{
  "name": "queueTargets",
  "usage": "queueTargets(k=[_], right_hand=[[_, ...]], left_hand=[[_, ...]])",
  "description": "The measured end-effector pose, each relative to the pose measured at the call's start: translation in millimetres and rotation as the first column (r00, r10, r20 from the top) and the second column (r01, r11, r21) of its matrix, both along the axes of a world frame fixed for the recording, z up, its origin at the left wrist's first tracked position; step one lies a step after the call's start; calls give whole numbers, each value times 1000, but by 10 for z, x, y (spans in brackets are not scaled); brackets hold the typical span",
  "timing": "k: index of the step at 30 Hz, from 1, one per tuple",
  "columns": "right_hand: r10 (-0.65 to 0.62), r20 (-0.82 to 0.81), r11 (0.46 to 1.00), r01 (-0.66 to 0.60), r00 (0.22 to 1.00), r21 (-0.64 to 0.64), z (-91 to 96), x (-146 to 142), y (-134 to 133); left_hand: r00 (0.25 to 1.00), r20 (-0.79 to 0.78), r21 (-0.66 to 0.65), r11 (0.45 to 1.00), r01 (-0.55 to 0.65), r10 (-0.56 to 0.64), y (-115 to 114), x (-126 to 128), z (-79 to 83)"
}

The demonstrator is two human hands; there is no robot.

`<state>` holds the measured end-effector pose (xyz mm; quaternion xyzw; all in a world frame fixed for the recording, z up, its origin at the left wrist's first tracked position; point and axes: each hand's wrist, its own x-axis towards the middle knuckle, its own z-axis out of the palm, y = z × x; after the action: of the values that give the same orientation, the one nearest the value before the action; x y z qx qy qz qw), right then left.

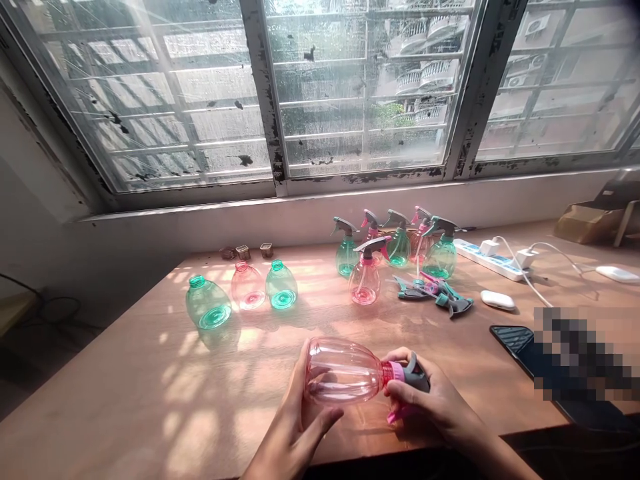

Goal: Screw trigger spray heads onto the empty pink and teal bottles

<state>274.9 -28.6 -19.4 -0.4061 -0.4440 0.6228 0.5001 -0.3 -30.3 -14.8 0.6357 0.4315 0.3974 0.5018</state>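
A clear pink spray bottle lies on its side near the front edge of the wooden table. My left hand cups its round body from below, fingers curled around it. My right hand grips the grey and pink trigger head at the bottle's neck. Three capless bottles stand at the back left: a green one, a pink one and a second green one.
Several bottles with trigger heads stand at the back centre, with loose trigger heads lying beside them. A white power strip, a small white case and a dark flat device lie to the right. Windows run behind the table.
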Motion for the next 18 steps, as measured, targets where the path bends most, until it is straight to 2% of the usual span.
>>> queueTargets(k=[7, 11, 18], right_hand=[[45, -3, 999, -45, 999, 28, -13, 24, 10], [27, -27, 1000, -26, 999, 15, -10, 17, 17], [38, 37, 998, -40, 999, 53, -76, 43, 32]], left_hand=[[991, 131, -24, 999, -23, 25, 14, 26, 20], [985, 172, -30, 999, -18, 23, 51, 33, -25], [999, -7, 64, 997, -35, 36, 95, -21, -55]])
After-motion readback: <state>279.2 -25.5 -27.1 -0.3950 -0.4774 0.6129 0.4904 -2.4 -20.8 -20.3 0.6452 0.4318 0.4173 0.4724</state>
